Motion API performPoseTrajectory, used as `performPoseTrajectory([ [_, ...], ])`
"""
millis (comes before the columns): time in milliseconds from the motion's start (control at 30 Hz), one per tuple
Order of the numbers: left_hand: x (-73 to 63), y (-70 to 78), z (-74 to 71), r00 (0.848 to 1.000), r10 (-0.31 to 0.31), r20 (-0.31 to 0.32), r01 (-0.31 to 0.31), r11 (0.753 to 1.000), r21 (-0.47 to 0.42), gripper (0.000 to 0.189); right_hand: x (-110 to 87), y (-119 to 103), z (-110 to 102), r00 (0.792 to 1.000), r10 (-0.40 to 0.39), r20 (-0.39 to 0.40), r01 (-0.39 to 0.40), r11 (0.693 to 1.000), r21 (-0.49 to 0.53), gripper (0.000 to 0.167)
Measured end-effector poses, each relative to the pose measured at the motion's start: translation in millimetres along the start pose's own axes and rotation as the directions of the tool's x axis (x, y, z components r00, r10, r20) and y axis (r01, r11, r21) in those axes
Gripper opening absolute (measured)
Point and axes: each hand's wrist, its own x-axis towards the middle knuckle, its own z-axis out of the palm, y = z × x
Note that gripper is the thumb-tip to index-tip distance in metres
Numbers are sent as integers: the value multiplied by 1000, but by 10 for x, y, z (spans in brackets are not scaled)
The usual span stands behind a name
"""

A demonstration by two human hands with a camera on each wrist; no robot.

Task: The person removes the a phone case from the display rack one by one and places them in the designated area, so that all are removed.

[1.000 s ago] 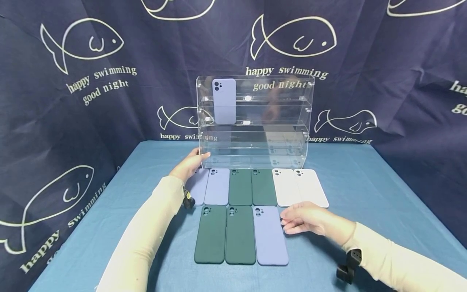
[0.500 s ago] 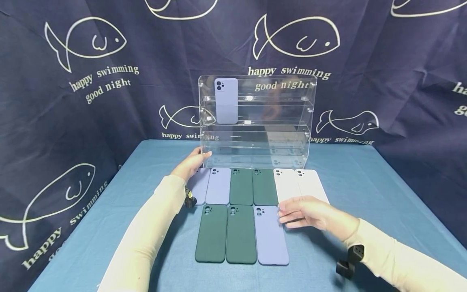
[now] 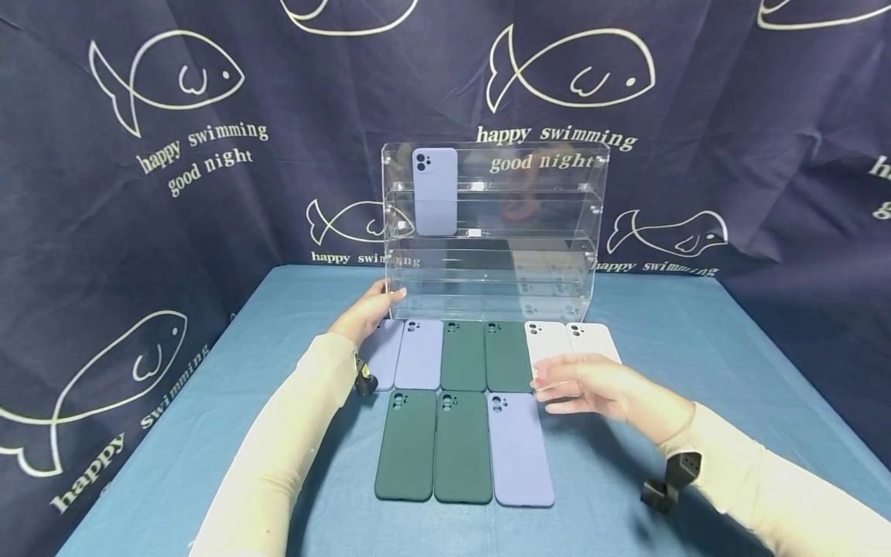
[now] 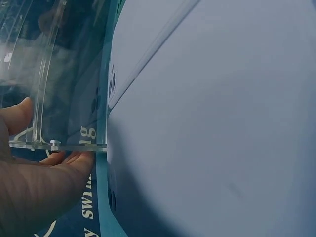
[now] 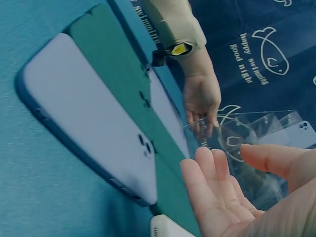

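Note:
At the left side of a clear acrylic display rack (image 3: 480, 267), my left hand (image 3: 363, 316) grips the panel, thumb in front and fingers behind, as the left wrist view shows. One lavender phone case (image 3: 435, 205) stands upright in the rack's upper left. My right hand (image 3: 588, 383) is empty, held over the lower part of two white phone cases (image 3: 547, 340), with its fingers loosely extended. Just below it on the table lies a lavender case (image 5: 94, 113) beside two dark green phone cases (image 3: 462, 449); the right wrist view shows a gap between hand and case.
A back row of cases lies along the rack's foot: two lavender (image 3: 419, 356), two green (image 3: 506, 356) and the white pair. Blue cloth covers the table (image 3: 696, 371). Behind hangs a navy curtain (image 3: 334, 100) with fish drawings.
My right hand has moved away from the front lavender case's side, farther across the table, and now hovers over the white cases. My left hand keeps its grip on the rack.

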Motion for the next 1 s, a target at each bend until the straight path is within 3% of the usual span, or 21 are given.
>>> performPoseTrajectory([
  [267, 13, 24, -18, 1000, 14, 3, -14, 1000, -2, 70, 15, -189, 35, 1000, -26, -12, 26, 1000, 15, 33],
  [533, 6, 28, -7, 1000, -3, 16, 3, 1000, 7, 71, 29, -357, 67, 996, -69, -56, 70, 997, 23, 34],
  [1000, 9, 0, -15, 1000, -9, 20, 9, 1000, 6, 71, 199, -908, 188, 980, -181, -77, 183, 983, 21, 29],
])
